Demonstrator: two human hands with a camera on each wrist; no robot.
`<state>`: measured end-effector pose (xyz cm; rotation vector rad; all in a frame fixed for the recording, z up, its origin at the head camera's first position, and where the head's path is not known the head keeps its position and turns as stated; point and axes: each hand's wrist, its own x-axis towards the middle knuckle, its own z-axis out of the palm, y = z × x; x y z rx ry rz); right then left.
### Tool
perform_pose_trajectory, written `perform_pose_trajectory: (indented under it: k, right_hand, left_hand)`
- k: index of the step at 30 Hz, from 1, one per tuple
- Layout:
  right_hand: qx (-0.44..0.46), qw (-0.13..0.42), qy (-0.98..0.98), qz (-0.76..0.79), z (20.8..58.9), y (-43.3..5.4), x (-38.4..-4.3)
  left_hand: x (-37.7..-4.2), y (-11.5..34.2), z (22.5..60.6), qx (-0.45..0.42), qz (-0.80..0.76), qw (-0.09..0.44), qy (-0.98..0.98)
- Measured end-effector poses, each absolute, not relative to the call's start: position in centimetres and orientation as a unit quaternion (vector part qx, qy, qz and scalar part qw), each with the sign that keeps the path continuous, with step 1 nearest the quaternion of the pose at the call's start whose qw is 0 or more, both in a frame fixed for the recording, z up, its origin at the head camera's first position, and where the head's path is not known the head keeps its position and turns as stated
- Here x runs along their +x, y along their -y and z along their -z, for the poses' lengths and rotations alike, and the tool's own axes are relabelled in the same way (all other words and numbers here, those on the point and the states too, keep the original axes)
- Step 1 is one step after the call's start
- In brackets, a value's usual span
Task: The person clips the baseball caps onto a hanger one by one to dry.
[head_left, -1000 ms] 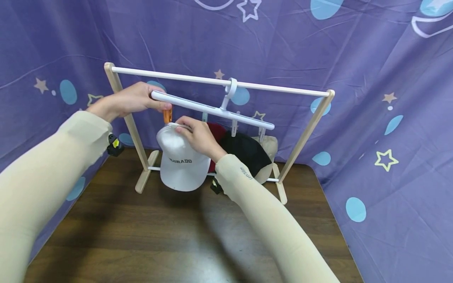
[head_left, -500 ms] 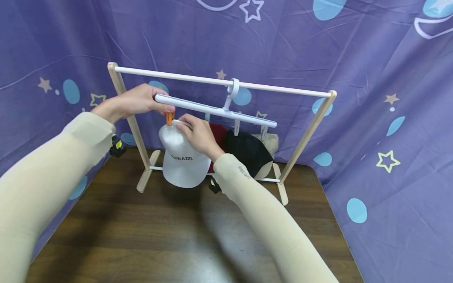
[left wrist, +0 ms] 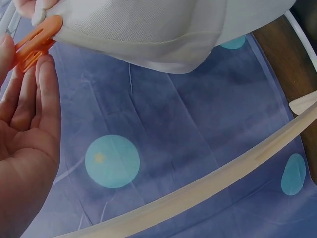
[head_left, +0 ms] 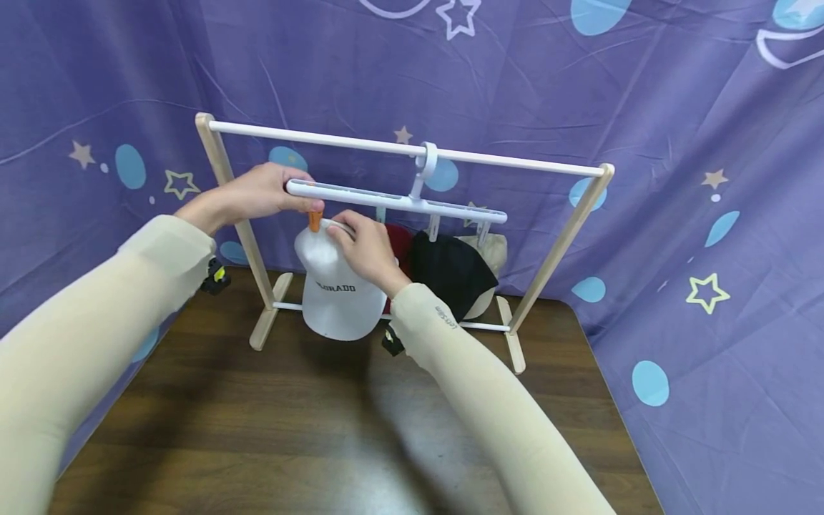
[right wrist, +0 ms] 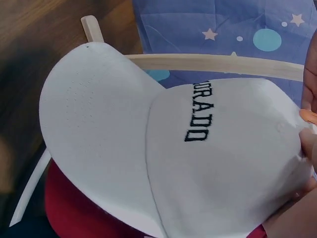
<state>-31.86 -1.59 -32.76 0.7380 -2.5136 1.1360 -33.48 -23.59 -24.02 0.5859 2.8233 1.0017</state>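
In the head view my left hand (head_left: 273, 192) is at the left end of a white hanger (head_left: 360, 197) and pinches an orange clip (head_left: 315, 220) there. The left wrist view has the clip (left wrist: 39, 39) between thumb and fingers, its tip overlapping the edge of a white baseball cap (left wrist: 138, 29). My right hand (head_left: 367, 247) pinches the top edge of that cap (head_left: 341, 307), its brim pointing down. Dark lettering on the cap's front (right wrist: 223, 163) faces the right wrist camera. Behind it hang a red cap (head_left: 400, 243), a black cap (head_left: 447, 275) and a beige cap (head_left: 492, 250).
The hanger hooks over the white rail (head_left: 515, 162) of a wooden rack with side posts (head_left: 560, 243) and feet (head_left: 511, 343). It stands on a brown wooden table (head_left: 290, 422). A purple patterned curtain (head_left: 676, 214) surrounds the back and sides.
The hanger's left end has sunk and its right end has risen, so it tilts less. My left hand has moved down and slightly right. The white cap has shifted slightly right.
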Motion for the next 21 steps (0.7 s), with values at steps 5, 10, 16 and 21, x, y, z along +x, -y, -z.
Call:
perform_pose_trajectory:
  k: [5,10,16,21]
  right_hand:
    - [0.266,0.133,0.880,-0.371,32.7,1.0,-31.5]
    - [0.281,0.143,0.891,-0.327,32.9,-0.4,-30.7]
    - [0.302,0.189,0.877,-0.323,33.3,-4.7,-28.7]
    - [0.310,0.231,0.852,-0.354,34.3,-10.8,-26.7]
  left_hand:
    - [-33.4,23.6,24.7,0.194,-0.322,0.044,-0.926]
    - [-33.3,23.8,25.5,0.199,-0.317,0.029,-0.927]
    - [-32.4,24.6,26.3,0.206,-0.310,0.008,-0.928]
    - [-30.1,25.8,27.4,0.203,-0.310,-0.027,-0.928]
